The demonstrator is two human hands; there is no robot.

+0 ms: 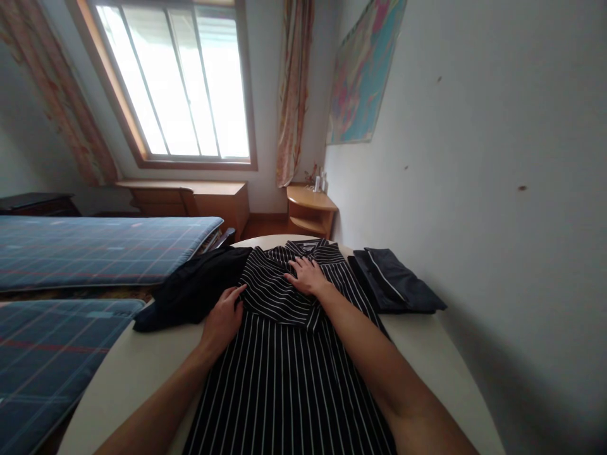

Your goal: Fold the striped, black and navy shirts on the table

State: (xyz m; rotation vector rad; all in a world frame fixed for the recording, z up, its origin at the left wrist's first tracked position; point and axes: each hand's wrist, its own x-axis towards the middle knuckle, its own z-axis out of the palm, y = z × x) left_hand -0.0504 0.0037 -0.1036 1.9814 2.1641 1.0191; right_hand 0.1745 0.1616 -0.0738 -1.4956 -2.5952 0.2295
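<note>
A black garment with white stripes [294, 373] lies spread on a round pale table [128, 379], its collar at the far edge. One sleeve is folded across its upper part. My right hand [307, 275] rests on the folded cloth just below the collar, fingers spread. At the garment's left edge is my left hand [226, 316], its index finger stretched along the sleeve fold and its thumb slightly apart; the other fingers are curled and partly hidden. Whether it pinches any cloth is unclear.
Rumpled dark clothing [194, 287] lies at the table's left side, folded dark garments [396, 281] at the right. Beds with blue plaid covers [104, 249] stand left. A wall is close on the right. Beyond are a desk [218, 196] and a corner shelf [310, 199].
</note>
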